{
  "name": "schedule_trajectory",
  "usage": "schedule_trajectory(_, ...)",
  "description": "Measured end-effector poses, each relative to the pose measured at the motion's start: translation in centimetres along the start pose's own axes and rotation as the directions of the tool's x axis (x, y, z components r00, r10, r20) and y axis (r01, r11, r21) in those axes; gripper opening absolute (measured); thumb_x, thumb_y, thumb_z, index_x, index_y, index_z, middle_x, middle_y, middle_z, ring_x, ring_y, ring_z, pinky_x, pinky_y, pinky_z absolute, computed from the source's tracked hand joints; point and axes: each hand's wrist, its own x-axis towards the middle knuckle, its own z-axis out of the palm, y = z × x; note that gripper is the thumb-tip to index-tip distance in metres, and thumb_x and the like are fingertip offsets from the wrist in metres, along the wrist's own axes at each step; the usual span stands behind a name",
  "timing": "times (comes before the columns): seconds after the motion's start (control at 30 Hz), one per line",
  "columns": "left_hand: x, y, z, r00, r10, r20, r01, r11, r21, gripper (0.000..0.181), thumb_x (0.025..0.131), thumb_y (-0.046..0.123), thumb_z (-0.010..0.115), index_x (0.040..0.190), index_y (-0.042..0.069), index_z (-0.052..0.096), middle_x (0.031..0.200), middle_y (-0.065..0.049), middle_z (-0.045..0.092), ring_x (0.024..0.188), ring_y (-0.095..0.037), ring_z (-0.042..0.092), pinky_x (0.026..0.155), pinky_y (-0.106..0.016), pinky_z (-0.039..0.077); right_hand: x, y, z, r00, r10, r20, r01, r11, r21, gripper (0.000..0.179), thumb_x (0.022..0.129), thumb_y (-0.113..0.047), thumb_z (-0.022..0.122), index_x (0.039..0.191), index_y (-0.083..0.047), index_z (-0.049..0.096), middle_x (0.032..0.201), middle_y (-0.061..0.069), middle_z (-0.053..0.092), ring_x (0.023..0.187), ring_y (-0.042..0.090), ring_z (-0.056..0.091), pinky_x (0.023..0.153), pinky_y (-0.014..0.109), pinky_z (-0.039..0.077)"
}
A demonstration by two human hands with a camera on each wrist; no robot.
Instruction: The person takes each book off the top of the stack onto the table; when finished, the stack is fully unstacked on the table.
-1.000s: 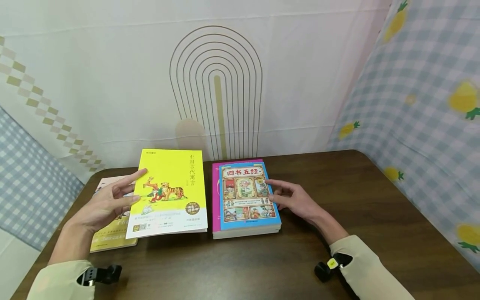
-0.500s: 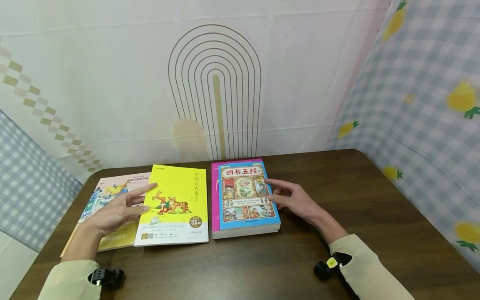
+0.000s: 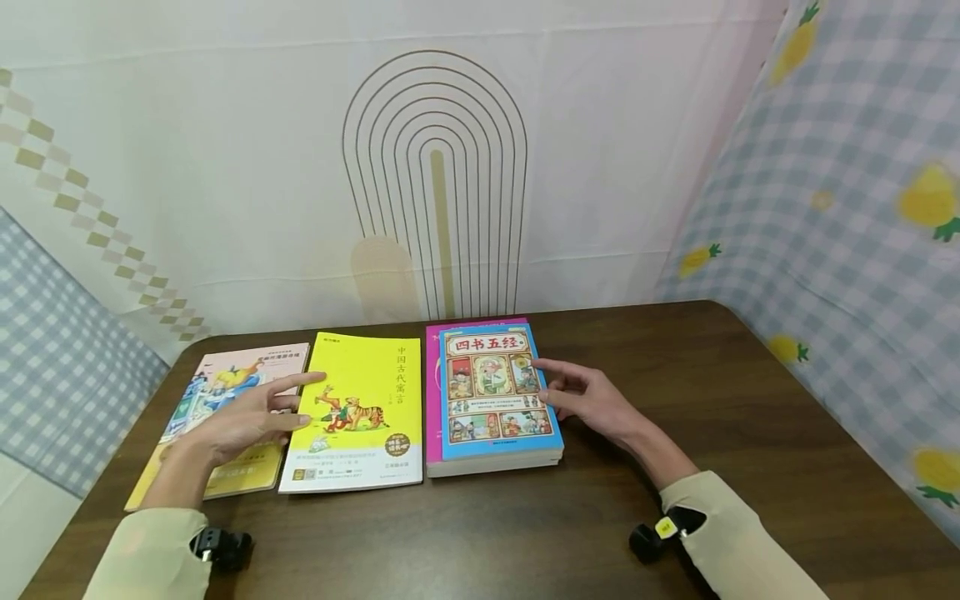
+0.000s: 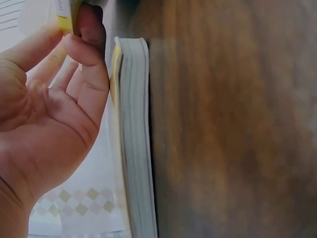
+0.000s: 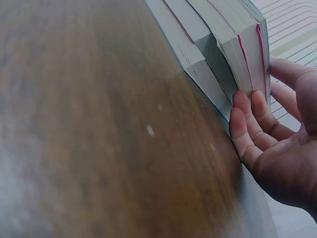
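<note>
My left hand (image 3: 243, 423) holds a yellow paperback (image 3: 370, 379) with a tiger on its cover by its left edge; in the left wrist view my fingertips are at the yellow book's corner (image 4: 64, 25). The forearm passes over a pink and gold book (image 3: 247, 477), partly covering it. To the right, my right hand (image 3: 591, 402) rests its fingertips against the right side of a thick blue book (image 3: 495, 404), which lies on a magenta book (image 3: 433, 408). In the right wrist view the fingers touch the page edges of the book stack (image 5: 228, 44).
The books lie along the back of a dark wooden table (image 3: 480, 537), in front of a white patterned curtain (image 3: 262, 167). Checked cloth with pineapples (image 3: 832, 208) hangs at the right. Each wrist wears a small black camera.
The yellow book has come down onto the table from a raised, tilted pose and slid right towards the stack, carried by my left hand. My right hand stays at the blue book.
</note>
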Motion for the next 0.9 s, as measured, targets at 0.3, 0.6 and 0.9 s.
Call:
schedule_trajectory(0.3, 0.1, 0.8, 0.2, 1.0, -0.016, -0.01, 0.016, 0.996, 0.083, 0.076, 0.1, 0.009, 0.071, 0.165, 0.009, 0.034, 0.092, -0.006, 0.048, 0.074, -0.015, 0.052, 0.062, -0.03, 0.054, 0.0, 0.1, 0.0, 1.0, 0.006, 0.0, -0.006, 1.0, 0.012, 0.056, 0.104, -0.026, 0.07, 0.156, -0.015, 0.054, 0.111, 0.015, 0.067, 0.096, 0.022, 0.067, 0.08, 0.035, 0.063)
schedule_trajectory(0.6, -0.2, 1.5, 0.5, 0.999, -0.033, -0.024, 0.036, 0.989, 0.143, 0.076, 0.098, 0.009, 0.074, 0.164, 0.005, 0.035, 0.087, -0.006, 0.053, 0.071, -0.014, 0.051, 0.06, -0.029, 0.053, 0.0, -0.1, 0.0, 1.0, 0.004, 0.001, -0.004, 1.0, 0.02, 0.056, 0.104, -0.025, 0.07, 0.156, -0.014, 0.053, 0.11, 0.014, 0.066, 0.096, 0.021, 0.067, 0.08, 0.035, 0.063)
schedule_trajectory(0.9, -0.2, 1.9, 0.7, 0.998, -0.044, -0.055, 0.055, 0.975, 0.214, 0.075, 0.098, 0.011, 0.075, 0.162, 0.002, 0.038, 0.086, -0.006, 0.059, 0.064, -0.016, 0.05, 0.056, -0.029, 0.047, 0.0, -0.1, 0.0, 1.0, 0.007, -0.003, -0.007, 1.0, 0.017, 0.056, 0.104, -0.025, 0.07, 0.156, -0.014, 0.054, 0.11, 0.014, 0.066, 0.096, 0.021, 0.066, 0.08, 0.034, 0.063)
